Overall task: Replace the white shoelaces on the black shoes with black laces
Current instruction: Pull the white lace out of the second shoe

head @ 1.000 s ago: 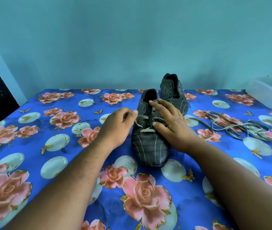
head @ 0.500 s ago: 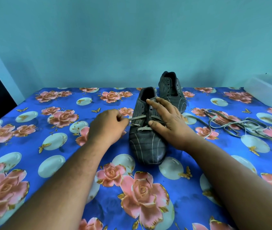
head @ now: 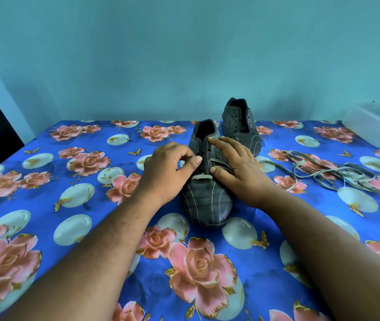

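While the near black shoe [head: 207, 200] stands toe-forward on the flowered tabletop [head: 45, 205], the left hand [head: 168, 170] is seen curled at its left eyelets, thumb and fingers pinching at the white lace [head: 201, 176]; the exact grip is partly hidden. The right hand [head: 240, 167] is laid flat, fingers spread, on the shoe's right side. Compared with half a second earlier, the left hand has been brought back against the shoe. The second shoe [head: 240, 126] is behind, a removed lace [head: 323, 172] to the right.

Shoe [head: 207, 205] leathery, slight sheen; tablecloth [head: 68, 228] glossy, floral.
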Available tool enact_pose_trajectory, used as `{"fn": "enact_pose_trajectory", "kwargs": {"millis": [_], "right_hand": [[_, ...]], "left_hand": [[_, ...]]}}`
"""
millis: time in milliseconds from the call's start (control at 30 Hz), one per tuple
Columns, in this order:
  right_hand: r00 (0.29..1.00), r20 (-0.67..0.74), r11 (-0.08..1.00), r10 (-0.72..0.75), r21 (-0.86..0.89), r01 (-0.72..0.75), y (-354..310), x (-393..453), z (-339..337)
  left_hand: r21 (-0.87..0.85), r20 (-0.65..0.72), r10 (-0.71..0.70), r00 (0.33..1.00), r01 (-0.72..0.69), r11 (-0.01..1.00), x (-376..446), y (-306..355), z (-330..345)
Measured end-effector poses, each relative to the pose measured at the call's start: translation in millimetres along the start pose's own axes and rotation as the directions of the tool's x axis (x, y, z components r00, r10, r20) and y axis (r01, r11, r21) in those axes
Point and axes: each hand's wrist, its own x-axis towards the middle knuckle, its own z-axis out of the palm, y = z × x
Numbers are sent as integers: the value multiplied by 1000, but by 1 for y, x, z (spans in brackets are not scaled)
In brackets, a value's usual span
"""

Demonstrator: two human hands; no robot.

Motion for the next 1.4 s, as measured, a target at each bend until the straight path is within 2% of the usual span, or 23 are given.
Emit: {"fn": "enact_pose_trajectory", "kwargs": {"millis": [100, 167, 267, 367, 433, 500, 567, 600, 667, 767, 833, 900, 1000, 1100, 1200, 1267, 1333, 1400], "right_hand": [[1000, 13, 1000, 7, 2, -7, -1, 0, 0], [1000, 24, 1000, 14, 4, -14, -1, -1, -1], [999, 38, 1000, 22, 11, -23, 0, -1, -3], [999, 47, 999, 24, 21, -25, 1, -2, -3], [999, 47, 999, 22, 30, -23, 2, -2, -4], [998, 54, 999, 17, 38, -19, 3, -2, -4], [999, 54, 999, 3, 40, -5, 4, -1, -5], [999, 52, 999, 0, 39, -2, 4, -1, -5], [999, 47, 999, 4, 40, -6, 5, -1, -6], [999, 45, 999, 3, 40, -5, 3, -1, -6], [999, 43, 999, 6, 43, -7, 1, -1, -6], [999, 41, 999, 11, 47, -13, 1, -2, -6], [999, 46, 999, 21, 49, -24, 0, -3, -7], [999, 46, 999, 20, 48, -22, 0, -2, -7], [999, 48, 999, 19, 47, -21, 0, -3, -7], [999, 48, 999, 18, 48, -20, 1, -3, -7], [999, 46, 999, 16, 46, -18, 1, -2, -7], [999, 41, 999, 14, 41, -15, 0, -2, -7]], "left_hand": [[72, -33, -86, 996, 89, 993, 0, -2, -3], [162, -18, -198, 980, 198, 967, 1, -5, -8], [379, 31, -407, 913, 366, 850, 2, -13, -18], [442, 14, -481, 876, 426, 789, 1, -19, -25], [418, -19, -430, 902, 398, 816, 2, -18, -25], [263, -7, -326, 945, 316, 912, 3, -15, -21], [42, 27, -161, 987, 160, 986, 3, -8, -16], [-9, 35, -79, 996, 79, 997, 2, -6, -12], [-6, 59, 15, 998, -15, 1000, 0, -3, -5], [6, 63, 13, 998, -13, 1000, -2, 0, -3], [61, 53, -43, 998, 40, 997, -1, 1, -4], [178, 44, -149, 988, 139, 974, 1, 0, -9], [406, 50, -388, 920, 336, 850, 2, -9, -18], [490, 61, -484, 873, 396, 776, 1, -20, -26], [491, 21, -410, 912, 348, 799, 2, -18, -24], [329, 17, -329, 944, 306, 893, 4, -16, -19], [61, 44, -207, 977, 204, 977, 4, -10, -14], [-24, 52, -46, 998, 47, 999, 2, -7, -8]]}}
